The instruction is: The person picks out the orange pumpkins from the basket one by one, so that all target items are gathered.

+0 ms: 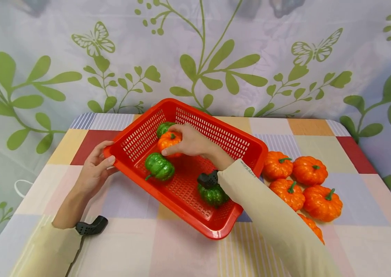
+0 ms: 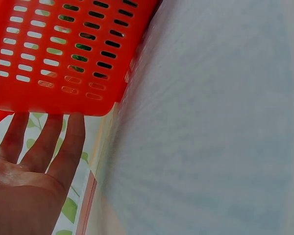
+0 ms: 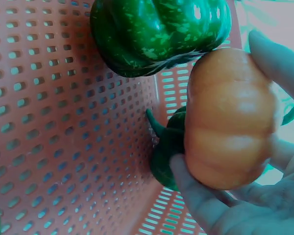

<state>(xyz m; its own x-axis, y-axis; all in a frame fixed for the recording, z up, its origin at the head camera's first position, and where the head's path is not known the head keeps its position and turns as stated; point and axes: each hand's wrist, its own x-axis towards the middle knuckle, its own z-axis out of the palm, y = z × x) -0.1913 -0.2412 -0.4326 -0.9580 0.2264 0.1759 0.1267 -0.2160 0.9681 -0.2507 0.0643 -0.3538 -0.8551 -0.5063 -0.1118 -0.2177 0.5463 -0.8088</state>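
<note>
A red perforated plastic basket sits at an angle on the table. My left hand grips its left corner, thumb over the rim; in the left wrist view, fingers touch the outside of the basket wall. Inside the basket my right hand holds a small orange pumpkin between thumb and fingers. Close to it lie a green pumpkin in front and another green pumpkin behind, partly hidden by the hand. A third green pumpkin lies under the right wrist, partly covered.
Several orange pumpkins are grouped on the checked tablecloth right of the basket; the right sleeve partly hides the nearest one. Behind the table hangs a curtain with leaves and butterflies. Each wrist wears a black device.
</note>
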